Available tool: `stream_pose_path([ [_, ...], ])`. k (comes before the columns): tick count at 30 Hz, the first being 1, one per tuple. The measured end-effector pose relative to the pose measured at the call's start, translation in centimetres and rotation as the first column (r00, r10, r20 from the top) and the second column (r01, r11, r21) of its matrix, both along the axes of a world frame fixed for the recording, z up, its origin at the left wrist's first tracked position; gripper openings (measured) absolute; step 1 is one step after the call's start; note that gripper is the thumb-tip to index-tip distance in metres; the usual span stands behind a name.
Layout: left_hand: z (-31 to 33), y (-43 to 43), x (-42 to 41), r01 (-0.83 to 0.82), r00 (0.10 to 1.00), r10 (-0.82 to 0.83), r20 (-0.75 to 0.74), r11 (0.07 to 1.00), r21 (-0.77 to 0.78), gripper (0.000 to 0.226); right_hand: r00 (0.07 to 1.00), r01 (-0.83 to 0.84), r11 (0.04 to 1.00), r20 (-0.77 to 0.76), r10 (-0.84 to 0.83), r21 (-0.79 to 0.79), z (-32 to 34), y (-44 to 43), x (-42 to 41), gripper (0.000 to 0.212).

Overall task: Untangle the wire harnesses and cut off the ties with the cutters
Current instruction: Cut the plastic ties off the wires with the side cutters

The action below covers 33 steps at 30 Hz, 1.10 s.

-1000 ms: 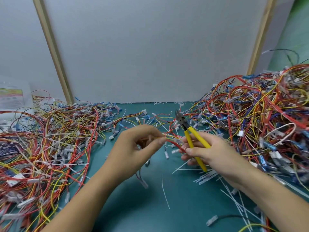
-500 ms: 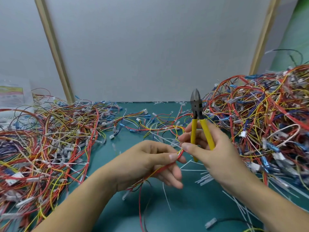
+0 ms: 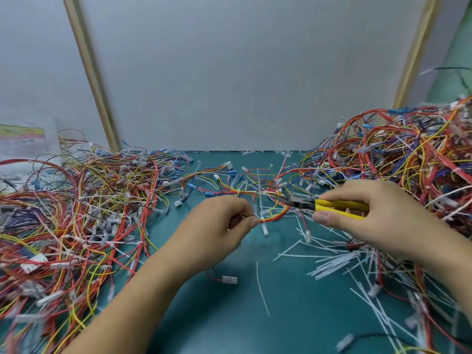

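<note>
My left hand (image 3: 224,226) pinches a red, orange and yellow wire harness (image 3: 275,215) that loops over the green table. White ties (image 3: 261,200) stick out of the loop. My right hand (image 3: 370,218) grips the yellow-handled cutters (image 3: 332,206), which lie level and point left. Their dark jaws (image 3: 293,201) sit at the right side of the loop. Whether the jaws touch a tie is too blurred to tell.
A big heap of tangled harnesses (image 3: 408,159) rises at the right, another heap (image 3: 63,213) spreads at the left. Cut white tie scraps (image 3: 332,261) litter the green table (image 3: 242,315) near my right wrist. A grey wall panel (image 3: 242,72) closes the back.
The cutters swung down from pointing upward to level, jaws now at the wire loop. My left hand shifted up and left, drawing the harness into a loop.
</note>
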State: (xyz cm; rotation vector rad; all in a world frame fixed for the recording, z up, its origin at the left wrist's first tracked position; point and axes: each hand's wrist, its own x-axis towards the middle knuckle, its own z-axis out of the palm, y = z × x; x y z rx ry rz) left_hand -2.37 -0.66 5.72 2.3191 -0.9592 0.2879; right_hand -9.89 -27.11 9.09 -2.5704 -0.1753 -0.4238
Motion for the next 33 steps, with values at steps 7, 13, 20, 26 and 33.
stream_pose_path([
  [7,0.1,-0.1,0.0,0.059,0.992,-0.061,0.109,0.998,0.02,0.016,0.995,-0.058,0.995,-0.083,0.051,-0.083,0.0,0.1,0.0,0.049],
  [13,0.2,-0.2,-0.2,0.088,0.989,-0.089,0.117,0.996,0.019,0.017,0.995,-0.064,0.995,-0.077,0.058,-0.076,-0.5,0.5,0.2,0.045],
  [20,0.1,-0.3,-0.2,0.108,0.987,-0.109,0.12,0.994,0.014,0.018,0.995,-0.08,0.992,-0.07,0.073,-0.098,-0.9,0.4,0.3,0.046],
  [26,0.1,-0.3,-0.1,0.106,0.987,-0.108,0.121,0.994,0.021,0.02,0.995,-0.084,0.991,-0.055,0.079,-0.105,-1.1,0.2,0.5,0.045],
  [33,0.1,-0.3,-0.2,0.11,0.987,-0.113,0.117,0.993,0.033,0.019,0.996,-0.08,0.991,-0.049,0.075,-0.11,-1.1,0.3,0.6,0.045],
])
